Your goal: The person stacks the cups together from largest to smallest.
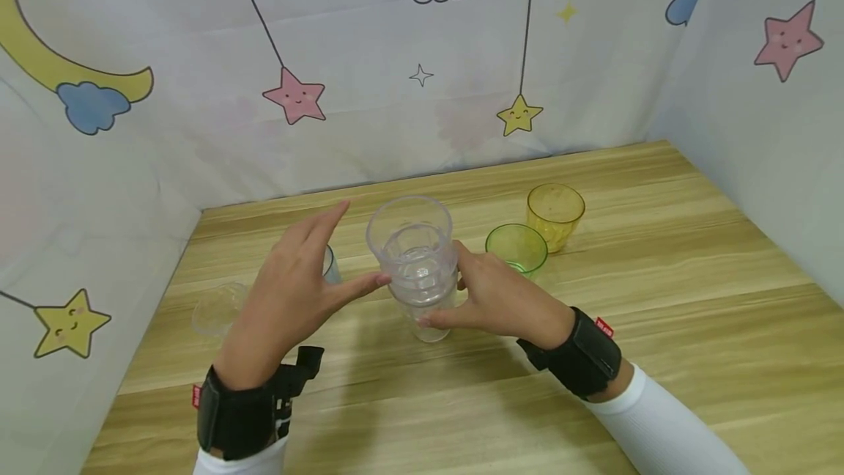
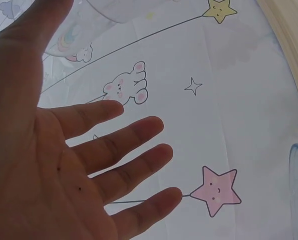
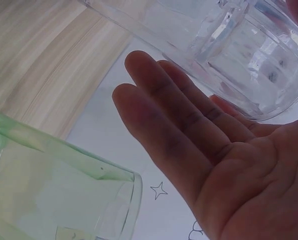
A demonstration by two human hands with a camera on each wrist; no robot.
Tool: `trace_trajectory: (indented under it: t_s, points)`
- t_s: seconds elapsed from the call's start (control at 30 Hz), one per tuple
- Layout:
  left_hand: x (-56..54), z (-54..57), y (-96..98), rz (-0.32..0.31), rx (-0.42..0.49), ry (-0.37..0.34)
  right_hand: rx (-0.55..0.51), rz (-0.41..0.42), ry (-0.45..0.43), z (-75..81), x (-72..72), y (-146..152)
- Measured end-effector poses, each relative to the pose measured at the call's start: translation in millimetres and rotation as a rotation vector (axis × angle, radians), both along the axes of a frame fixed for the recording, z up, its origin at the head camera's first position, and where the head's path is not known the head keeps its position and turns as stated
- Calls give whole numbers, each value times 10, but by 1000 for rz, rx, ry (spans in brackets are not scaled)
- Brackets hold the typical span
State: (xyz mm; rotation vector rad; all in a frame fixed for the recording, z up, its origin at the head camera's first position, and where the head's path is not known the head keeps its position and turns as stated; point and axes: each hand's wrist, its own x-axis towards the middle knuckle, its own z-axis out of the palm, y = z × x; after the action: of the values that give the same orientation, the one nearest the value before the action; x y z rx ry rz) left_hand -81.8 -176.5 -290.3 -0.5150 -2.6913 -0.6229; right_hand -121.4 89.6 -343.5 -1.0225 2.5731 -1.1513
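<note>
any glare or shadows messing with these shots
Head view: bright glints on the clear cups, soft shadows on the table; left wrist view: left hand dark against the pale backdrop; right wrist view: right hand dim, green cup washed out.

No text can be read; 2 red tags (image 1: 604,327) are too small.

Wood-grain table (image 1: 659,277) with assorted cups (image 1: 554,232)

wood-grain table (image 1: 686,299), star-printed white cloth (image 1: 369,35)
</note>
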Motion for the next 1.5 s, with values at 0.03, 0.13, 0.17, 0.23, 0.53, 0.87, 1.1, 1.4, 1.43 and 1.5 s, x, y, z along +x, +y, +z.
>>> trace_trajectory:
  t_s: [0.03,0.13,0.17,0.23,0.53,0.87,1.1,1.4,1.43,1.5]
  points:
    - [-1,-1,-5,1,-3,-5,0,-2,-2,-2,0,1]
    - [-8,-5,-21,5,-10,-23,-6,-4,-10,-4,5,-1]
    - [-11,-7,-27,8,-13,-26,-10,-4,-14,-6,5,0]
    - [-17,-13,-43,16,-19,-27,-16,-2,-19,-10,3,-1]
    - [-35,-40,-112,38,-16,-31,-14,-11,-24,-13,1,-2]
    - [-52,-70,-176,82,-13,-86,-21,-6,-20,1,2,-10]
    - [-68,-114,-266,129,3,-175,-10,-9,-15,-9,3,-19]
    - [-80,-133,-323,157,8,-208,-5,-16,-28,0,9,-12]
    - [-82,-135,-328,162,8,-211,-5,-16,-29,1,9,-12]
    - [-86,-141,-340,170,3,-213,1,-18,-27,5,10,-13]
